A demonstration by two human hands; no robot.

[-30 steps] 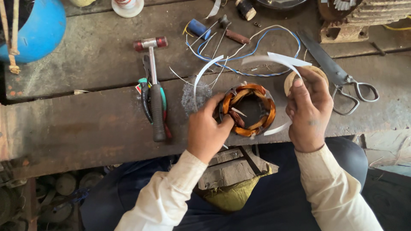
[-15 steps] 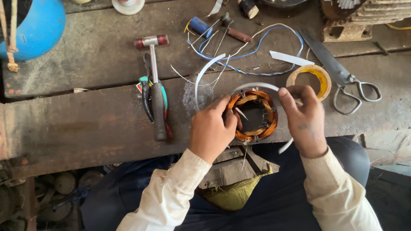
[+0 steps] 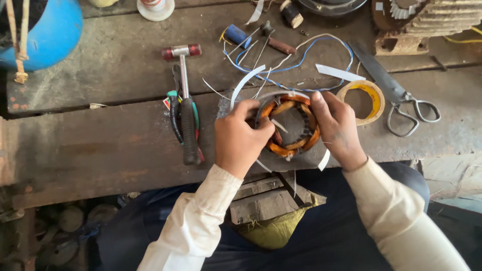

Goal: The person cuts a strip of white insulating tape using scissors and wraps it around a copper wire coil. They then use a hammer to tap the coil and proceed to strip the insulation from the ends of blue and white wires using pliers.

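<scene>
A round motor stator point(image 3: 293, 125) with copper-orange windings lies on the worn wooden bench point(image 3: 100, 145). My left hand point(image 3: 241, 140) grips its left side. My right hand point(image 3: 339, 128) holds its right rim, fingers curled over the top edge. White insulation strips point(image 3: 246, 83) stick out around the stator. A roll of yellow tape point(image 3: 369, 100) lies just right of my right hand, untouched.
A small hammer point(image 3: 183, 90) and pliers point(image 3: 175, 118) lie left of my hands. Large scissors point(image 3: 396, 95) rest at the right. Blue and white wires point(image 3: 301, 55), a blue spool point(image 3: 236, 35) and a screwdriver sit behind. A blue drum point(image 3: 45, 30) stands far left.
My right hand put the yellow tape roll down on the bench and came back onto the stator's right rim. My left hand stayed on the stator.
</scene>
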